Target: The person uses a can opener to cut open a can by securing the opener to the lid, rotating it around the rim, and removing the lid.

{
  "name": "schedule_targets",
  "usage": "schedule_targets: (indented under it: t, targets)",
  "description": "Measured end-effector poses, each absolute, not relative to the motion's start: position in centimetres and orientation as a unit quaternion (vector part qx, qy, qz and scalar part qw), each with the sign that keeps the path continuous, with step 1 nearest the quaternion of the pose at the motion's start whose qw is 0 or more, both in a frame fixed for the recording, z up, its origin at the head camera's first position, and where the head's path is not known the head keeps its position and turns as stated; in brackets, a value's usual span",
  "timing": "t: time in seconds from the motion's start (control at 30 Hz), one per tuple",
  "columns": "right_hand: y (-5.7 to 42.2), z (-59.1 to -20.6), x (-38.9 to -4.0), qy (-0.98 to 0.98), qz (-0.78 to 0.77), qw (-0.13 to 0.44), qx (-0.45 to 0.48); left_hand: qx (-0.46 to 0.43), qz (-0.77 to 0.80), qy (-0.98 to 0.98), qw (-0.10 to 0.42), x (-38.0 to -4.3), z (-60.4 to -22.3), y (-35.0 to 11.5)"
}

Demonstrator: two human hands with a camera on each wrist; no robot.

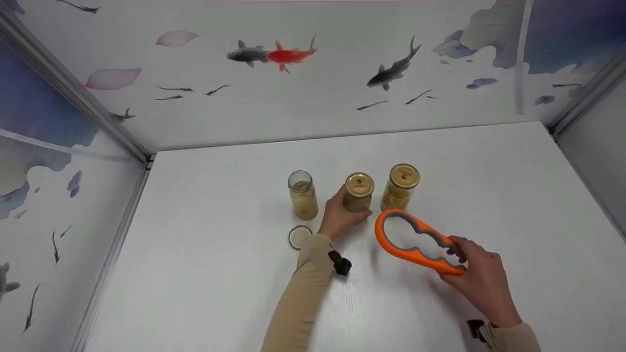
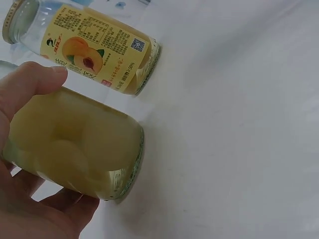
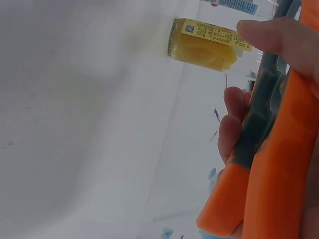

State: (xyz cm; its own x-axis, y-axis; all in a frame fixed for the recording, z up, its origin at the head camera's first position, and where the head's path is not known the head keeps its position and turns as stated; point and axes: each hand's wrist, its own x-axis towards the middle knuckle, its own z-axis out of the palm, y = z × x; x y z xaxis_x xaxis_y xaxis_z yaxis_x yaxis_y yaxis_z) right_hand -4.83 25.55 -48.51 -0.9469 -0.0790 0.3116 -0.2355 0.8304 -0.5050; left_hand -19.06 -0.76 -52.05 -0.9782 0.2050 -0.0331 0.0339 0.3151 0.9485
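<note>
My left hand (image 1: 341,216) grips a glass jar with a gold lid (image 1: 359,188) around its side, thumb on one side and fingers on the other. Pale, rounded fruit fills this jar (image 2: 75,144) in the left wrist view. To its right stands a second gold-lidded jar (image 1: 397,195), whose yellow label (image 2: 94,50) pictures peaches. My right hand (image 1: 481,278) holds an orange jar opener (image 1: 415,256) with a grey, wavy inner edge by its narrow end. The opener's wide loop hangs over the table, in front of the right jar.
Left of the gripped jar stands a lidless jar (image 1: 305,205) with pale fruit in it. A loose lid (image 1: 300,237) lies in front of that one, close to my left sleeve. The white table (image 1: 195,274) meets printed panels at its back and left edges.
</note>
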Motion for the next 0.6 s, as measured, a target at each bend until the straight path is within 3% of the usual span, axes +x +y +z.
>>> schedule_targets:
  t: [0.6]
  targets:
    - [24.4, -45.8, -6.4, -0.943, 0.277, 0.15, 0.106, 0.099, 0.577, 0.807, 0.08, -16.7, -52.2, -2.3]
